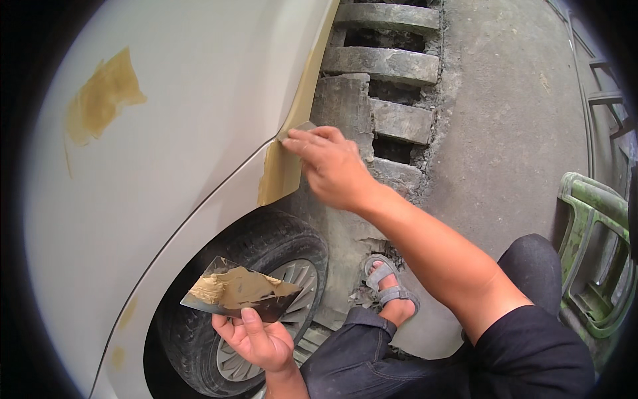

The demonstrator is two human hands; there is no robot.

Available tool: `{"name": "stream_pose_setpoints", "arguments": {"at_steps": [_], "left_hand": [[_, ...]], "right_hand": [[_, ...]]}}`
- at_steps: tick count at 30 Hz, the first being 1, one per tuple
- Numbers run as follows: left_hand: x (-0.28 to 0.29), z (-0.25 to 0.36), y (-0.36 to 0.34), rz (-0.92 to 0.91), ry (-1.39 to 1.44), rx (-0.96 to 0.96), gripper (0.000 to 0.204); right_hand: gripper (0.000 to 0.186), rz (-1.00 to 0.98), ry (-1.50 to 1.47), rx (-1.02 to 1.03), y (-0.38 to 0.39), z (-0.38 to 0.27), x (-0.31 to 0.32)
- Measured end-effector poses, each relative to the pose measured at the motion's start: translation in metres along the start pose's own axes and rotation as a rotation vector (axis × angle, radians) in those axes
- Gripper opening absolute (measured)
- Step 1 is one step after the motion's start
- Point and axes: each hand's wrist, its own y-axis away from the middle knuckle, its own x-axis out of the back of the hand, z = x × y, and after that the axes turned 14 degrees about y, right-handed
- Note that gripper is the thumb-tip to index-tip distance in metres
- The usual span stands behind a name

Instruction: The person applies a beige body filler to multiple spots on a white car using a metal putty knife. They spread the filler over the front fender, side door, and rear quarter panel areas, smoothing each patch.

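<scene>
In front of the wheel, my left hand (262, 341) pinches a flat plate (262, 292) by its near edge, thumb on top. Tan body filler (229, 287) is smeared over the plate, thickest at its left end. Farther up, my right hand (330, 163) is closed on a small flat scraper (304, 126), mostly hidden by the fingers. It presses against the lower edge of the white car body panel (219, 80), where a seam meets a strip coated in tan filler (280, 174). Another tan filler patch (106, 96) lies on the panel at the far left.
Below the panel is the car's wheel (266, 243) in its arch. Broken concrete slats (392, 64) with dark gaps run along the ground beside the car. A worn green plastic chair (591, 233) stands at the right. My sandalled foot (391, 284) rests near the wheel.
</scene>
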Motion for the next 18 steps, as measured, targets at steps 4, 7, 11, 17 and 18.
{"name": "stream_pose_setpoints", "arguments": {"at_steps": [4,7,11,17,18], "left_hand": [[0.0004,-0.0014,-0.0017,-0.014,-0.007,-0.013,0.050],[0.0008,-0.0021,-0.0021,-0.004,-0.021,-0.015,0.050],[0.0005,-0.0024,-0.0018,-0.014,-0.014,-0.011,0.050],[0.0004,-0.0016,-0.0022,-0.020,-0.001,-0.008,0.050],[0.0006,-0.0018,-0.0019,-0.020,-0.004,-0.010,0.050]], "right_hand": [[0.048,-0.103,-0.076,-0.023,0.0007,-0.0021,0.0017],[0.047,0.036,-0.112,-0.148,-0.0005,0.0001,0.0003],[0.041,-0.035,-0.118,-0.067,-0.0007,-0.0006,-0.0024],[0.043,0.112,-0.148,-0.154,0.0026,-0.0026,-0.0034],[0.043,0.023,-0.159,-0.136,0.0036,-0.0028,-0.0045]]}}
